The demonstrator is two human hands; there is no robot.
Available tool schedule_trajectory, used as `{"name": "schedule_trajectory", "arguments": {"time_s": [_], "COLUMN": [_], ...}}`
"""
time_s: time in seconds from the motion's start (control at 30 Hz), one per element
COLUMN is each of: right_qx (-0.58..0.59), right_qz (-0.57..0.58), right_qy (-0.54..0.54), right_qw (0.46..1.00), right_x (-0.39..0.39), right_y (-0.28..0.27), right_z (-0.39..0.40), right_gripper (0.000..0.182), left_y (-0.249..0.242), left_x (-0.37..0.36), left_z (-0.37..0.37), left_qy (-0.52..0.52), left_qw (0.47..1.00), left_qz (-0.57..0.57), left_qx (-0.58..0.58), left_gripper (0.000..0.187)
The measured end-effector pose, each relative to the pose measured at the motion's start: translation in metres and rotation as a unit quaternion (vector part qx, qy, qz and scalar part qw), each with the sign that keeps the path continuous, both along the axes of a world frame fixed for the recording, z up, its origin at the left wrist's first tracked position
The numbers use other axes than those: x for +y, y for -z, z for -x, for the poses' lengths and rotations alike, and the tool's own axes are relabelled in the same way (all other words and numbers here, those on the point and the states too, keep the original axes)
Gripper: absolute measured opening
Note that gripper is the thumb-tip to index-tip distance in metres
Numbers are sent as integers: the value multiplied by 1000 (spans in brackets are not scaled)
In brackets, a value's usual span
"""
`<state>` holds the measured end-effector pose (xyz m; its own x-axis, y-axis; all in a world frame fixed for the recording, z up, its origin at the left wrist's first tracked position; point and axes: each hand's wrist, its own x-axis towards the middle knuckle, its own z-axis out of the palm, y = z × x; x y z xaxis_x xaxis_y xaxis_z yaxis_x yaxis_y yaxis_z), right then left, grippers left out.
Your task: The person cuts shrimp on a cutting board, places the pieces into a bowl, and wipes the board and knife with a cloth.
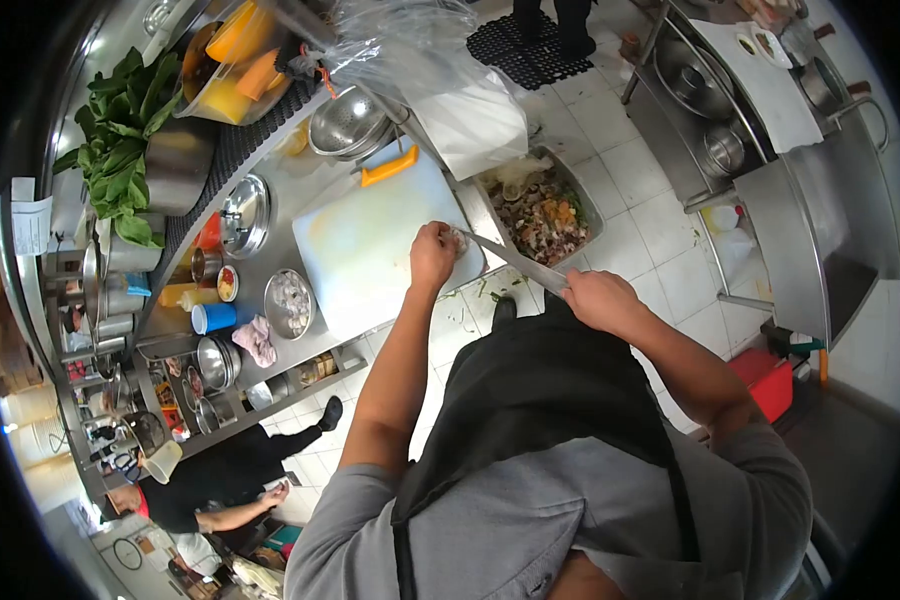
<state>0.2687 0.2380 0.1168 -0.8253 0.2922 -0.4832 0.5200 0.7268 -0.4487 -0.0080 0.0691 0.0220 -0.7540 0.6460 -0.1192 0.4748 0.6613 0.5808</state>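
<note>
White and smooth, the cutting board point(370, 235) lies across the steel tabletop point(282, 205), a yellow handle point(390, 166) resting near its far edge. Over the board's near right corner, the left hand point(432, 256) has its fingers curled down at a small, pale piece of food point(458, 243), nearly closed on it. The right hand point(600, 299) is closed around the handle end of a long knife point(532, 264), its blade slanting up toward the left fingers and the food. Just beyond the blade stands a tub of mixed food scraps point(540, 210), below the board's right side. Left of the board sit a steel bowl of pale, glossy pieces point(290, 303), a crumpled pink cloth point(256, 341), a blue container point(213, 318) and a round metal lid point(245, 215). Steel colanders or bowls point(350, 122) stand by the far edge, near a clear plastic bag point(450, 90). Pale paper slips point(31, 228) hang at the far left; whatever is written on them is too small to read, and no brand is legible on the containers. Another person in dark clothing point(225, 480) stands well apart at lower left.
</note>
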Motion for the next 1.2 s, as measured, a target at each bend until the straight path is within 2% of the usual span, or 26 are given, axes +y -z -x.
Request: {"name": "schedule_trajectory", "arguments": {"time_s": [0.1, 0.2, 0.3, 0.43, 0.53, 0.63, 0.73, 0.77, 0.87, 0.9, 1.1, 1.2], "right_qx": [-8, 3, -5, -5, -16, -27, -25, -25, -14, -8, 27, 47], "right_qz": [-5, -10, -18, -27, -26, -26, -24, -24, -30, -32, 2, 21], "right_qy": [-15, -37, -47, -63, -70, -75, -83, -83, -83, -83, -58, -14], "right_qw": [1000, 999, 999, 998, 997, 997, 996, 996, 996, 996, 998, 999], "right_x": [9, 16, 20, 27, 31, 34, 36, 35, 36, 36, 50, 62], "right_y": [-6, -3, -6, -3, -5, -3, 1, 1, 3, 4, 20, 32], "right_z": [2, 0, 3, 6, 8, 9, 10, 10, 8, 7, -6, -22], "right_gripper": [28, 28, 29, 28, 28, 28, 28, 28, 28, 28, 31, 34], "left_y": [-1, -5, -12, -2, -7, -20, -33, -26, -13, -8, 5, 10], "left_x": [3, 8, 12, -13, -41, -56, -40, -36, -21, -20, -29, -38], "left_z": [-3, -2, -3, 4, 0, -20, -35, -37, -38, -39, -43, -49], "left_qy": [-2, 13, -71, -266, -305, -218, -124, -57, -19, -9, -2, 33], "left_qw": [1000, 999, 994, 961, 949, 961, 982, 984, 972, 976, 984, 988], "left_qz": [7, 21, 63, -32, 35, 161, 90, 96, 187, 161, 127, 66], "left_qx": [15, -24, -47, -72, -65, 59, 111, 139, 140, 146, 123, 138], "left_gripper": [24, 25, 27, 30, 34, 35, 37, 32, 24, 18, 17, 15]}}
